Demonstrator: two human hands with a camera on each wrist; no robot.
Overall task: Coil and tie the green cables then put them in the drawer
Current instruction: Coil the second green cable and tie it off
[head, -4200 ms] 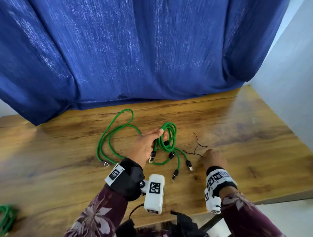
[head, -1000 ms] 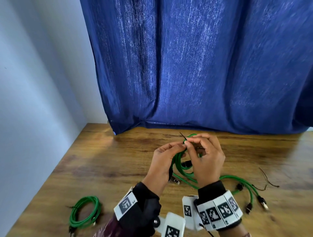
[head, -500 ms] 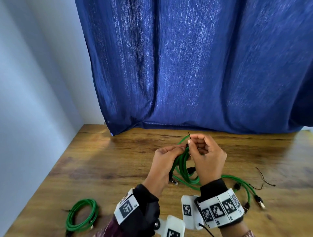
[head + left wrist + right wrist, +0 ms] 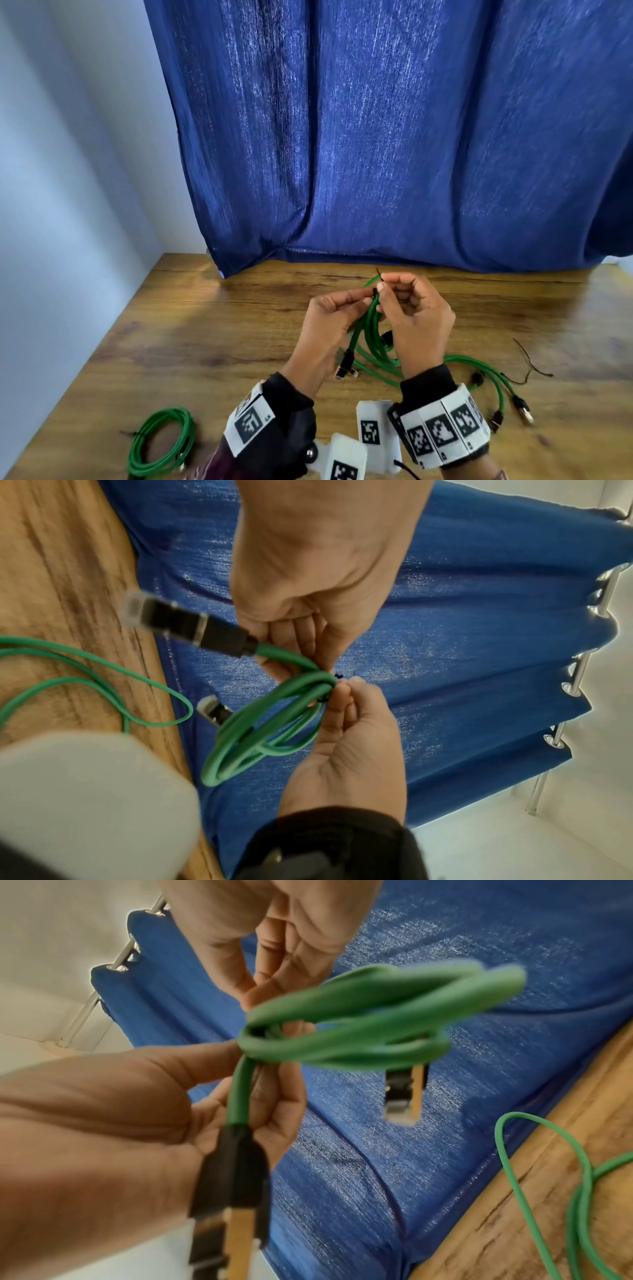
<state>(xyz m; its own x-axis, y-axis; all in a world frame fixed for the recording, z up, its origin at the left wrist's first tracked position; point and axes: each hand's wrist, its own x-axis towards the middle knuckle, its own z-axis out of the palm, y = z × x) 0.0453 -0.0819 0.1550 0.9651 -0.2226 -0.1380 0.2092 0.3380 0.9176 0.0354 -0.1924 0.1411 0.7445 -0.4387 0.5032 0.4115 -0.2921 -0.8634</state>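
I hold a coiled green cable (image 4: 371, 322) upright above the wooden table (image 4: 212, 335), its black plugs (image 4: 344, 365) dangling. My left hand (image 4: 369, 298) pinches the top of the coil (image 4: 267, 723). My right hand (image 4: 381, 285) pinches a thin black tie (image 4: 376, 275) wrapped round the bundle there. The left wrist view shows the tie (image 4: 337, 676) as a small black knot between the fingertips. In the right wrist view the coil (image 4: 359, 1020) is blurred and one plug (image 4: 236, 1177) hangs past my right palm.
A tied green coil (image 4: 161, 442) lies near the table's front left. A loose green cable (image 4: 486, 373) with black plugs sprawls to the right, with spare black ties (image 4: 529, 363) beyond it. A blue curtain (image 4: 394, 137) hangs behind; a wall stands to the left.
Since 4.2 s ago the coil has left the table and my right hand has taken a tie. Over the last second the tie's free end has shortened at the coil's top.
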